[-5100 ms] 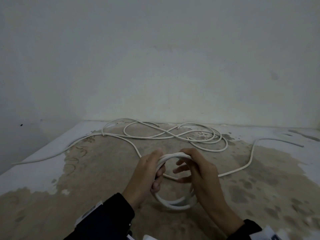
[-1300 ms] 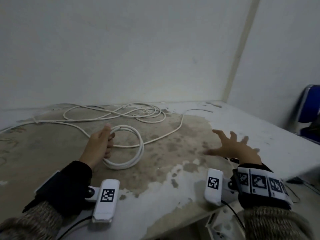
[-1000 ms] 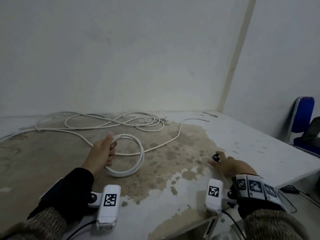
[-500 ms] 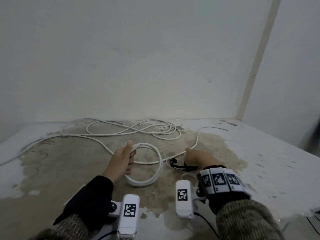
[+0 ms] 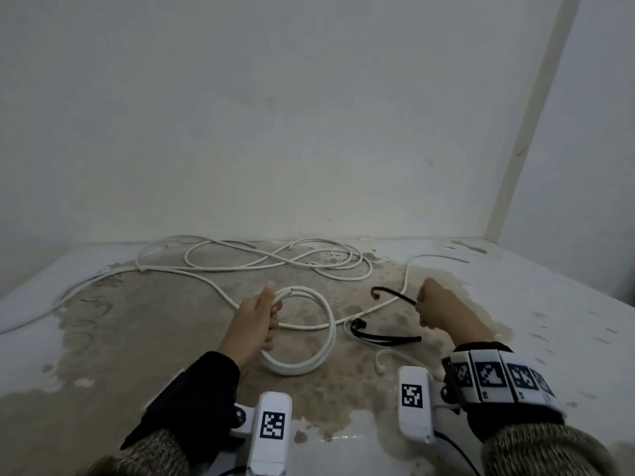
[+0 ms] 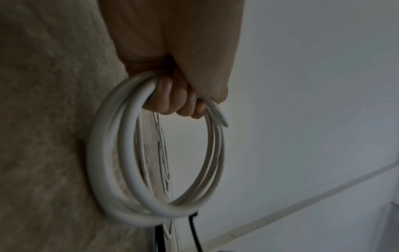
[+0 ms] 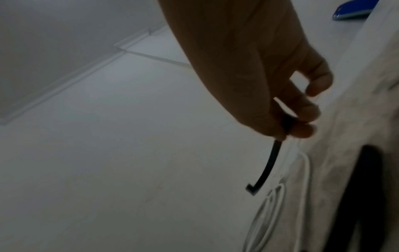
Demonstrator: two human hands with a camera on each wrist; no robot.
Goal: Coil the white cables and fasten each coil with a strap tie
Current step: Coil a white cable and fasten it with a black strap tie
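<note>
The left hand (image 5: 256,324) is wrapped around the near-left side of the white coil (image 5: 302,359), fingers curled tight through the ring and thumb pressed up along the top, and the left wrist view shows about 3 turns bunched together with the cut cable end (image 6: 220,116) poking out just beside the fingertips. The coil stands tilted, its low edge touching the stained table (image 5: 154,338). Over on the right, the right hand (image 5: 443,312) pinches 1 black strap tie (image 5: 391,293) between thumb and forefinger at its tail, the other fingers loosely curled beneath, and the hooked head of the tie hangs free in the air toward the coil. Another black strap tie (image 5: 381,334) lies flat on the table between the 2 hands, and a small white tie (image 5: 381,360) sits just nearer. The loose white cables (image 5: 261,261) sprawl along the back by the wall, not yet gathered. That cable looks light but springy, stiff enough to hold a ring and likely to spring open if the grip slackens, so the best hold is right where the turns and the cut end meet. The tie looks thin, flexible and featherweight; held at the tail, its head probably needs steering through the ring beside the left fingers.
</note>
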